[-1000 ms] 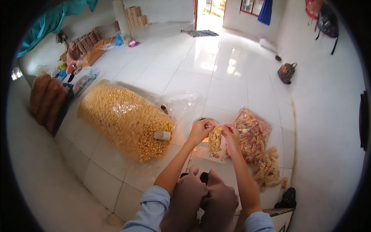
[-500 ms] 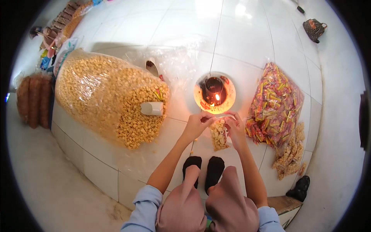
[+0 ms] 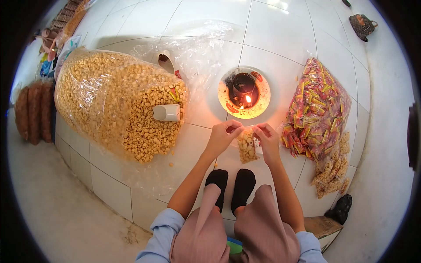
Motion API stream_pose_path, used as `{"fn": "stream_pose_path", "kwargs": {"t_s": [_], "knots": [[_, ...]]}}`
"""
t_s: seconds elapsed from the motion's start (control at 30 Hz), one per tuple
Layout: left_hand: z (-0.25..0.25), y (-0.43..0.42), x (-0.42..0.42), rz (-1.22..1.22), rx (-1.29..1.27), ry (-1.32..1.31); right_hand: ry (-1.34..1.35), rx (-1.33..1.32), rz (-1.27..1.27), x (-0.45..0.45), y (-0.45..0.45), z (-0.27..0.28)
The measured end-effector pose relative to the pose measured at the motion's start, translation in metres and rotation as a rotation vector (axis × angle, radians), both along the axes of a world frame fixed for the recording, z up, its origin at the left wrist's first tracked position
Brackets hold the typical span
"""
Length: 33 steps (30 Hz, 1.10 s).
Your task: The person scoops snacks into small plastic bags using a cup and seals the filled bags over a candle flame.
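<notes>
A small clear plastic bag of ring-shaped puffed snacks (image 3: 248, 150) hangs between my two hands. My left hand (image 3: 222, 136) pinches its upper left corner, and the fingers of my right hand (image 3: 268, 139) are closed on the upper right. Just beyond the hands a small flame (image 3: 248, 99) burns beside a dark round container (image 3: 244, 83), both on a white plate (image 3: 264, 101) with dark residue and red bits. The bag's top edge is apart from the flame; whether it is sealed I cannot tell.
At left lies a large open plastic sack of snacks (image 3: 101, 83) with a white scoop (image 3: 166, 112) on them. Another scoop (image 3: 165, 61) rests behind. At right are a bag of red-yellow sachets (image 3: 316, 109) and several filled snack bags (image 3: 331, 175). My socked feet (image 3: 242, 188) are below.
Both hands and the snack bag have drawn back from the flame and plate, toward me. The grip at the bag's top stays pinched. The whole view has shifted slightly.
</notes>
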<state>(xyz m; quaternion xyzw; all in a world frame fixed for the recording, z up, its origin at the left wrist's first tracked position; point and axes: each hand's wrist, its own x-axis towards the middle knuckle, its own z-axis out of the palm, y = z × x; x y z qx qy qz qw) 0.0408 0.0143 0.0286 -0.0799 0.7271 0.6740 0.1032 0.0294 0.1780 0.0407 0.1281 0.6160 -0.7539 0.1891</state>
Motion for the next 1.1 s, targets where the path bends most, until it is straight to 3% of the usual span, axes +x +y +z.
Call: {"fn": "stream_pose_path", "kwargs": {"t_s": [0.17, 0.23, 0.37, 0.43, 0.67, 0.83, 1.1], "knots": [[-0.008, -0.002, -0.004, -0.002, 0.032, -0.070, 0.030, 0.138, -0.033, -0.005, -0.004, -0.006], [-0.011, 0.001, -0.005, 0.069, 0.223, -0.113, 0.075, 0.134, -0.076, -0.009, -0.005, -0.015], [-0.014, 0.009, 0.003, 0.150, 0.210, -0.203, 0.076, 0.144, -0.128, -0.017, -0.008, -0.020], [-0.019, 0.011, 0.005, 0.273, 0.326, -0.183, 0.103, 0.160, -0.120, -0.020, -0.010, -0.024], [-0.030, 0.005, 0.005, 0.294, 0.255, -0.171, 0.063, 0.233, -0.022, -0.022, -0.008, -0.032], [-0.032, -0.001, 0.002, 0.299, 0.292, -0.138, 0.012, -0.047, -0.023, -0.019, -0.011, -0.028], [-0.027, -0.002, -0.002, 0.139, 0.083, -0.106, 0.052, 0.140, 0.130, -0.020, -0.016, -0.024]]}}
